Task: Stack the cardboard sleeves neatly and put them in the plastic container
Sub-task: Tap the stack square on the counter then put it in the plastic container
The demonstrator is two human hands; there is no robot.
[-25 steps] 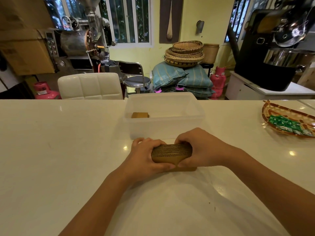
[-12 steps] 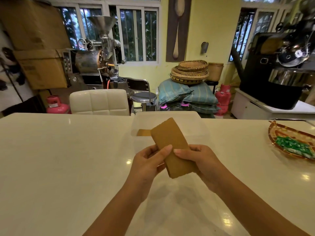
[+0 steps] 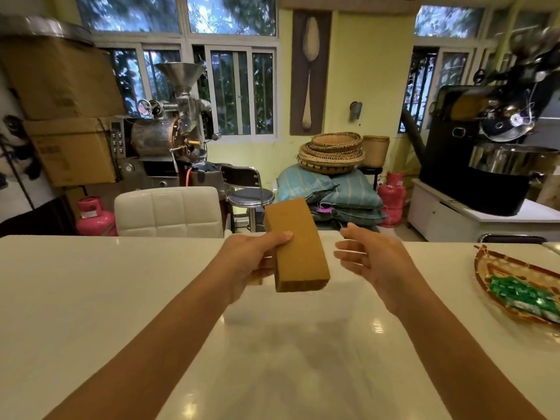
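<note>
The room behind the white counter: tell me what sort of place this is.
Most likely a small coffee roastery or café workshop. A drum roaster with a metal hopper stands at the left window, a larger black roasting machine at the right, and filled sacks lie under stacked woven trays.

A glossy white table [image 3: 121, 298] is seen, on whose far right a woven tray [image 3: 485, 268] of green packets [image 3: 521, 294] is set.
</note>
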